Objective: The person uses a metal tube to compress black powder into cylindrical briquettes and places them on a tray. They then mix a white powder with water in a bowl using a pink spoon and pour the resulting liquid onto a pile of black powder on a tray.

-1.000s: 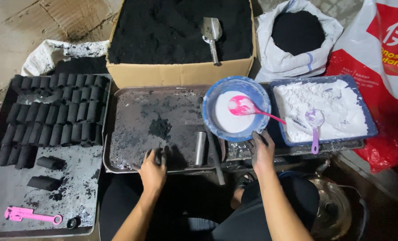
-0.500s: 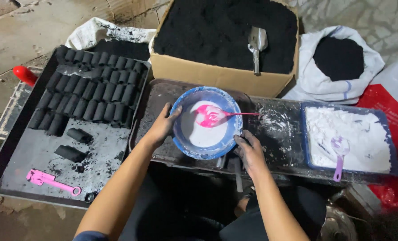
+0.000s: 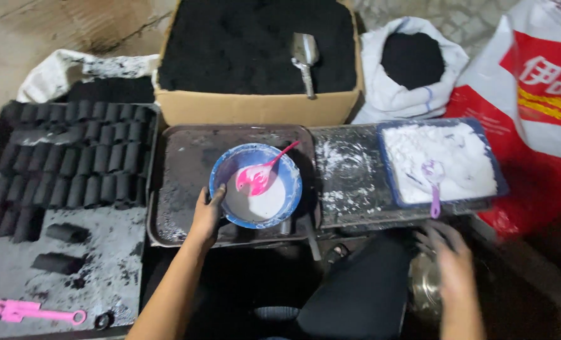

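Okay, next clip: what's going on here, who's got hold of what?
A person sits at a low, soot-stained work area. Their left hand grips the rim of a blue bowl of white liquid with a pink spoon in it, resting on a dark metal tray. The right hand, blurred, is off to the side holding nothing, near a shiny metal pot. Black cylindrical briquettes lie in rows alongside; a box of black powder and a tray of white powder are behind.

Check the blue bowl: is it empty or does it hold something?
Not empty. The blue bowl holds a shallow pool of white liquid, with a pink spoon lying in it. The left hand touches its rim.
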